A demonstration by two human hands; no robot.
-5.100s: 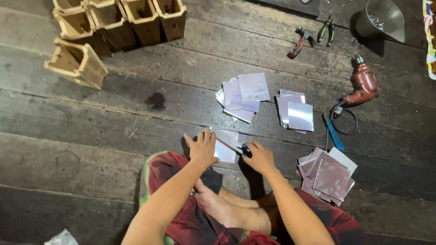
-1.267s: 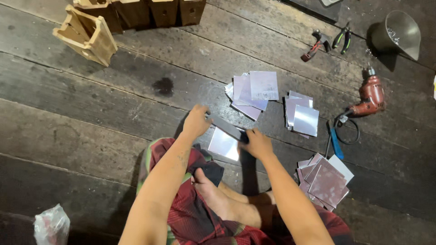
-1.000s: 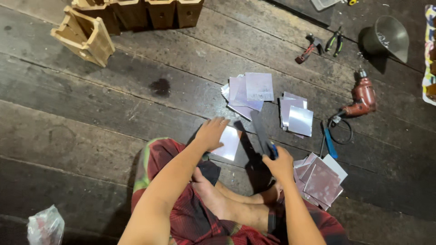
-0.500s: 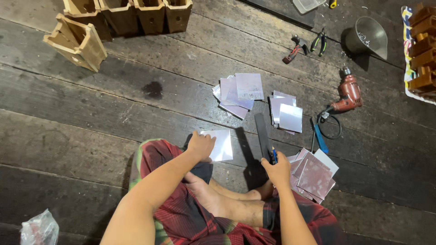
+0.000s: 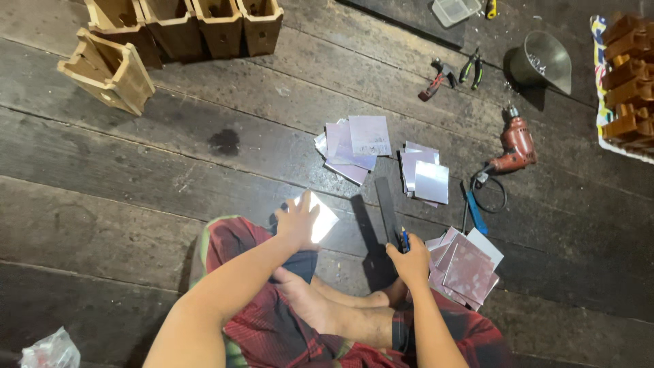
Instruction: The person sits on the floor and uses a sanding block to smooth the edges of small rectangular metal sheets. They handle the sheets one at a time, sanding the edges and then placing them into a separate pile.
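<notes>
Bare floorboards (image 5: 136, 197) left of the left hand (image 5: 298, 223); sheet stacks (image 5: 359, 144), drill (image 5: 515, 146) crowding the right.

A crumpled clear plastic bag (image 5: 51, 349) lies at the lower left; a clear plastic container (image 5: 455, 9) sits at the top edge.

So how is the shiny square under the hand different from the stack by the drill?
The square is single, lies under the left hand and glares bright white. The stack holds several overlapped sheets, untouched, duller grey-lilac, near the drill. Both are flat squarish sheets lying on the plank floor.
</notes>
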